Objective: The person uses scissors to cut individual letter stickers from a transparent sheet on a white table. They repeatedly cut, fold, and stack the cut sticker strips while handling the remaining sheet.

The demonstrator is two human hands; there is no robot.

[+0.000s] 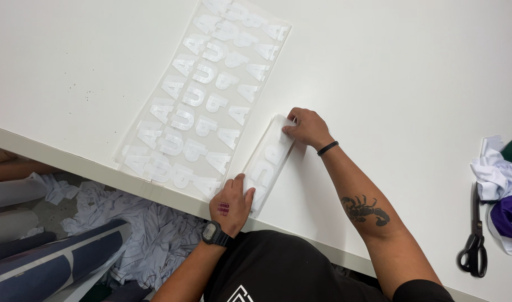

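Observation:
A narrow clear film strip [269, 161] with white letters lies on the white table [390, 72], next to a large clear sheet [203, 95] covered in rows of white letters. My left hand [231, 204], with a black watch on the wrist, presses on the strip's near end at the table edge. My right hand [306, 127], with a black band on the wrist, pinches the strip's far end with its fingertips. The strip stays flat between both hands.
Black-handled scissors [475, 240] lie at the right by a heap of white, purple and green cloth [505, 190]. Below the table edge at left are crumpled white scraps [138, 229] and dark fabric rolls [49, 263].

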